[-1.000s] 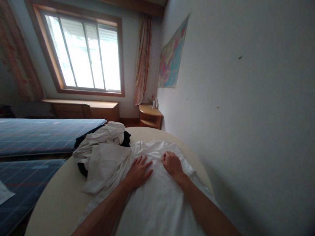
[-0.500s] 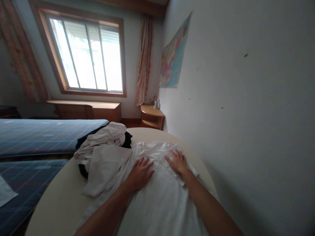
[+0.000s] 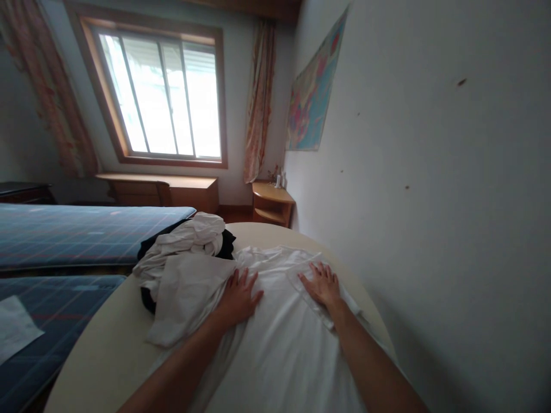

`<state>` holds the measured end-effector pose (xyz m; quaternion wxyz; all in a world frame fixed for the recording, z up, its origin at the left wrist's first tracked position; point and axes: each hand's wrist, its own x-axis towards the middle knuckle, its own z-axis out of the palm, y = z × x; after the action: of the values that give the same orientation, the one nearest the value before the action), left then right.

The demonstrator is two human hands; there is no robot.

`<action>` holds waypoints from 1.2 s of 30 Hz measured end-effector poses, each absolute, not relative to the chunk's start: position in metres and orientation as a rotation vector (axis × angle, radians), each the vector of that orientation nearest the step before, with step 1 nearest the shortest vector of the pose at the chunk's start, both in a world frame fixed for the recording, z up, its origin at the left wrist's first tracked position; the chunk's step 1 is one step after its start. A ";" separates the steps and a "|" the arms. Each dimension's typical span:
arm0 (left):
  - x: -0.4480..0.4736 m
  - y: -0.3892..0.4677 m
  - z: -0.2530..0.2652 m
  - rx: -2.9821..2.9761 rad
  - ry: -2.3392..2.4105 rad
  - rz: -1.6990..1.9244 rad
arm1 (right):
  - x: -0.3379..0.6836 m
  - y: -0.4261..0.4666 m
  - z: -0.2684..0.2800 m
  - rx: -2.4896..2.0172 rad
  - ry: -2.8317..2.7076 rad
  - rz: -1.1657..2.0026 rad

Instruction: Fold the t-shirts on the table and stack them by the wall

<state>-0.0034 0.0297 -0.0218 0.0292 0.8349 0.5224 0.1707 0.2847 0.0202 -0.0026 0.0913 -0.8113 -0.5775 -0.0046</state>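
Observation:
A white shirt point(image 3: 275, 338) lies spread over the round table point(image 3: 99, 350), its collar end toward the far edge and some creases across it. My left hand point(image 3: 240, 295) rests flat on the shirt's left side with fingers apart, beside a pale cloth flap point(image 3: 185, 292). On the upper right part of the shirt, near a folded-looking edge, my right hand point(image 3: 322, 284) lies palm down, its fingers spread. Neither hand grips the fabric. The near end of the shirt runs out of view between my forearms.
A heap of white and black clothes point(image 3: 189, 238) sits at the table's far left. Blue plaid mattresses point(image 3: 94, 232) stand left of the table, a white sheet point(image 3: 17, 327) on the nearer one. The wall point(image 3: 451, 258) runs close along the right. A corner shelf point(image 3: 272, 194) is beyond.
My hands have moved farther apart over the shirt, the left one toward the pale cloth flap, the right one outward. The shirt's front looks pulled wider. The view has shifted slightly.

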 end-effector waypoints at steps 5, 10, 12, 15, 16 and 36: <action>0.003 0.051 -0.008 2.623 1.559 0.576 | 0.293 0.017 -0.003 -2.427 -1.703 -0.028; 0.006 0.082 -0.006 2.591 1.644 0.471 | 0.304 0.020 -0.004 -2.429 -1.695 -0.036; 0.005 0.093 -0.007 2.528 1.711 0.393 | 0.306 0.022 -0.003 -2.429 -1.700 -0.036; 0.005 0.106 -0.006 2.503 1.730 0.363 | 0.306 0.024 -0.001 -2.432 -1.710 -0.047; 0.005 0.108 -0.005 2.504 1.732 0.358 | 0.305 0.024 -0.001 -2.433 -1.708 -0.054; 0.050 0.021 -0.001 2.567 1.451 0.457 | 0.318 0.035 -0.006 -2.304 -1.693 -0.017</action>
<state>0.0498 0.0207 -0.0008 0.0788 0.8576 0.4848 0.1526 0.3180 0.0353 -0.0057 0.1408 -0.7977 -0.5864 -0.0060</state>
